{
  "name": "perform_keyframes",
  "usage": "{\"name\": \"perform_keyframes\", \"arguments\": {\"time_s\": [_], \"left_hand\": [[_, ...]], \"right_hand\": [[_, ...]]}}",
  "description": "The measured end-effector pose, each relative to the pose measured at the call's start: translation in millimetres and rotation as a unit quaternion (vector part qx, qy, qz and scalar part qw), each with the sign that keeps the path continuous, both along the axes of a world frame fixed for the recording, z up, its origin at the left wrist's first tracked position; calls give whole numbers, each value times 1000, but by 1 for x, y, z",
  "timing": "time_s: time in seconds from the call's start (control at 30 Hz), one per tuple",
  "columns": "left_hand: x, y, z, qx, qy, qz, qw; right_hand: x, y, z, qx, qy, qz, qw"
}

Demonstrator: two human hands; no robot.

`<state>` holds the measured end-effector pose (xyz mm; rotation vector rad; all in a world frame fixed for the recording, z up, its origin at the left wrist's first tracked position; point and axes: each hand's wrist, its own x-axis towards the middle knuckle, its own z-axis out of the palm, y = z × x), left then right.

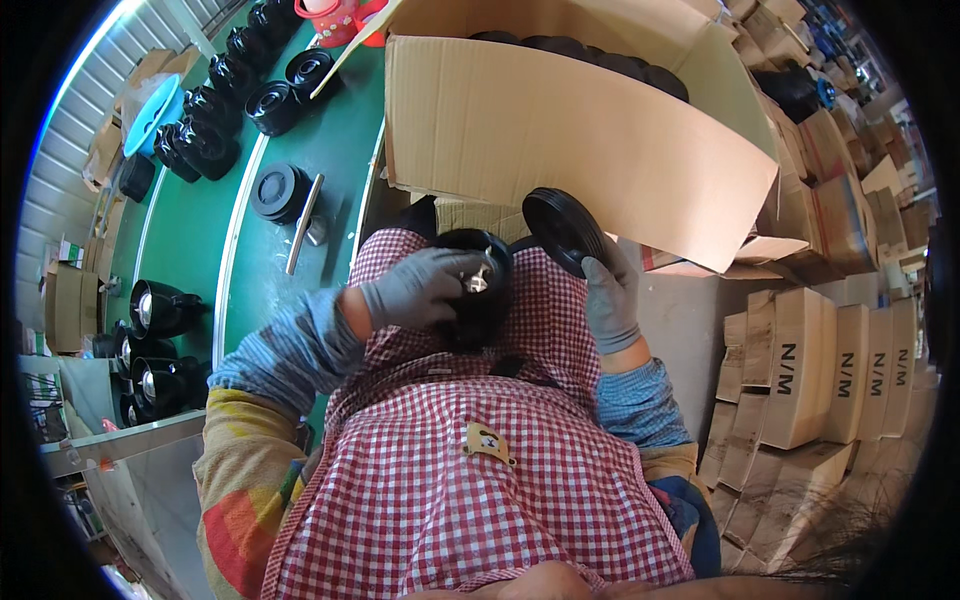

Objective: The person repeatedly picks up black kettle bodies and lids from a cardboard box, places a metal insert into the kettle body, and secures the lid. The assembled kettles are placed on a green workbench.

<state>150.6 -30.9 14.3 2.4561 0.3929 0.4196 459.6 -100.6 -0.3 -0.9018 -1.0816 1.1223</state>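
My left hand [418, 288], in a grey glove, grips a black wheel [478, 300] with a shiny metal hub, held over my lap on the red checked apron. Just to its right, my gloved right hand [610, 298] holds a second black wheel [562, 228] by its lower edge, tilted up on its rim. Both wheels sit close together in front of a large open cardboard box [560, 140] with more black wheels showing at its top edge.
A green conveyor belt [200, 240] runs along the left with several black wheels, one wheel [280, 192] lying nearest beside a metal bar. A red jug [335, 18] stands at the top. Stacked cardboard cartons [810, 370] fill the right side.
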Motion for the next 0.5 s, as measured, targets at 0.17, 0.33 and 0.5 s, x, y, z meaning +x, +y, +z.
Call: {"name": "perform_keyframes", "arguments": {"time_s": [0.17,0.33,0.5], "left_hand": [[-3,21,36,-92,10,-84,992],[9,17,0,-109,-85,-123,983],[20,19,0,-161,-195,-69,965]], "right_hand": [[3,-9,22,30,-19,53,998],[-4,1,5,15,-35,119,992],[-20,25,1,-35,24,143,989]]}}
